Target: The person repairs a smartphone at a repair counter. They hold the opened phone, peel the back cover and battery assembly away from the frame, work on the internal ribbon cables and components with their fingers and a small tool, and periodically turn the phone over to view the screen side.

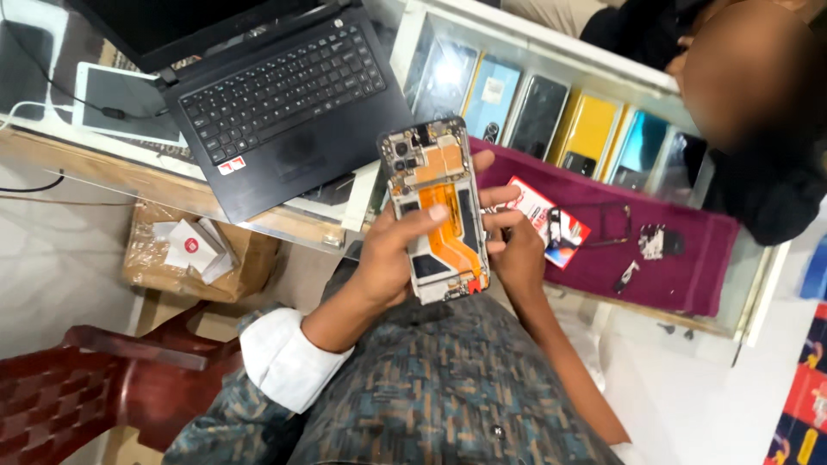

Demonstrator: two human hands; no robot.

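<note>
Holding an opened phone (437, 211) upright at the centre of the frame, the left hand (392, 258) is wrapping its fingers around the body with the thumb pressing on the orange ribbon cable (450, 232). The right hand (517, 245) is closing on the phone's right edge; whether it is pinching a tool cannot be told. Thumb pressure is likely risking a creased cable, and a loosening grip is risking a drop beside the maroon cloth (655, 258).
</note>
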